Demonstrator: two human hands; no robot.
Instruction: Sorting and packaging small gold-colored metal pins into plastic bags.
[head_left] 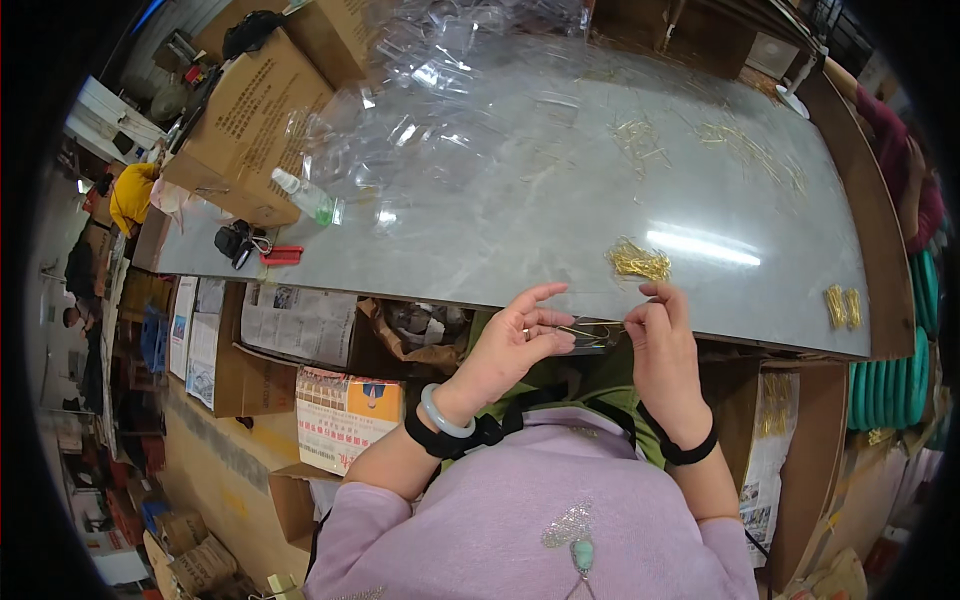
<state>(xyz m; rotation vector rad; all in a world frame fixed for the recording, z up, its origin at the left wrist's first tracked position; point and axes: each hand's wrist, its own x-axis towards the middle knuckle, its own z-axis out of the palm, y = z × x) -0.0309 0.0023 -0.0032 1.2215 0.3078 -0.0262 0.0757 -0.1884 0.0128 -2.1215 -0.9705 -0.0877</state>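
Just off the table's front edge, my left hand (530,330) pinches one end of a few thin gold wire pieces (594,331) between thumb and fingers, its index finger raised. Facing it, my right hand (662,340) has its fingertips closed at the other end of the wires. Their exact shape is too fine to make out. A loose pile of gold wire pieces (638,260) lies on the table just beyond my right hand. Farther right, two neat gold bundles (843,307) lie near the table's edge.
Clear plastic packages (430,130) heap across the far left of the grey table (520,235). A spray bottle (308,196), a red comb (282,255) and a cardboard box (255,130) are at left. Scattered gold wires (750,150) lie far right. Below stands a newspaper-lined box (772,440).
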